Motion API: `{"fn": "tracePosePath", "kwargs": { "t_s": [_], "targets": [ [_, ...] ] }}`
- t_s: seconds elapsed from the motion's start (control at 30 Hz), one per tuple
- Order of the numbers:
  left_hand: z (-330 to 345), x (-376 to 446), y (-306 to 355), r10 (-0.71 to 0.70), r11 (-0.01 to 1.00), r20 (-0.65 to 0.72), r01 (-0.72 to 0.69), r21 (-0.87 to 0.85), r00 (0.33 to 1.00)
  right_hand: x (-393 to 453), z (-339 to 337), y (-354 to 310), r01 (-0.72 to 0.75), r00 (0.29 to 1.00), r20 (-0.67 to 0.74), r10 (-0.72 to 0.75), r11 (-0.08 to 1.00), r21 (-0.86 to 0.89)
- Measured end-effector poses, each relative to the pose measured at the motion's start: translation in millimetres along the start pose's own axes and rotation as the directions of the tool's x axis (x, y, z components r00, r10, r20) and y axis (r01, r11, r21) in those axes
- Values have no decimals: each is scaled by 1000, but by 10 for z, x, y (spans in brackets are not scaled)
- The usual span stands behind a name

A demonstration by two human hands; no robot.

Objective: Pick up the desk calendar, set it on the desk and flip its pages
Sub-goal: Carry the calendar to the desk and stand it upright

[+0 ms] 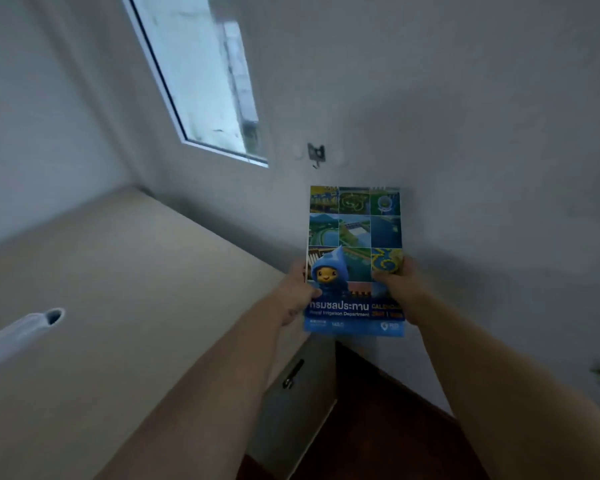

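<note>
The calendar [354, 237] has a blue cover with a grid of aerial photos, a blue mascot and Thai lettering. It is held upright against the white wall, just below a small metal hook [316, 154]. My left hand [300, 289] grips its lower left edge. Its lower right edge is gripped by my right hand [400, 289]. The beige desk top [118, 323] lies to the left, below the calendar.
A window [205, 74] is set in the wall above the desk. A white tube-like object [21, 334] lies on the desk's left side. A cabinet door with a dark handle [293, 374] is under the desk edge, beside dark wooden floor [378, 427].
</note>
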State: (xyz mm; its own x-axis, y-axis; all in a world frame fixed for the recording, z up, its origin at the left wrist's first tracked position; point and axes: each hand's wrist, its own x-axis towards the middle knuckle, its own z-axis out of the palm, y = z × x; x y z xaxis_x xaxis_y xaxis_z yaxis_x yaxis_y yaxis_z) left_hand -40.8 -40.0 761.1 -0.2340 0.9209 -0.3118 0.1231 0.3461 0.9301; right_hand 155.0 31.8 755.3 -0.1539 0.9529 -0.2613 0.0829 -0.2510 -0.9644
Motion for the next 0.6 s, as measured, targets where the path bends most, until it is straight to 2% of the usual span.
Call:
{"fn": "tracePosePath", "kwargs": {
  "t_s": [0.13, 0.23, 0.37, 0.47, 0.6],
  "targets": [
    [-815, -454, 274, 62, 998, -147, -62, 4, 987, -263, 717, -521, 161, 980, 125, -154, 986, -48],
    [-1458, -800, 287, 49, 994, -318, -78, -77, 947, -510, 1376, -742, 274, 927, 284, -246, 959, -65],
    [-2378, -1316, 113, 14, 975, -535, -129, -179, 845, -852, 2394, -842, 335, 832, 498, -245, 937, -99],
    [-3099, -1777, -144, -47, 968, -670, -133, -215, 741, -1174, 3210, -805, 359, 777, 584, -236, 928, -103],
    [-3940, -2400, -567, -86, 962, -778, -150, -227, 623, -1652, 4223, -637, 416, 700, 690, -182, 890, -188]
  ]
}}
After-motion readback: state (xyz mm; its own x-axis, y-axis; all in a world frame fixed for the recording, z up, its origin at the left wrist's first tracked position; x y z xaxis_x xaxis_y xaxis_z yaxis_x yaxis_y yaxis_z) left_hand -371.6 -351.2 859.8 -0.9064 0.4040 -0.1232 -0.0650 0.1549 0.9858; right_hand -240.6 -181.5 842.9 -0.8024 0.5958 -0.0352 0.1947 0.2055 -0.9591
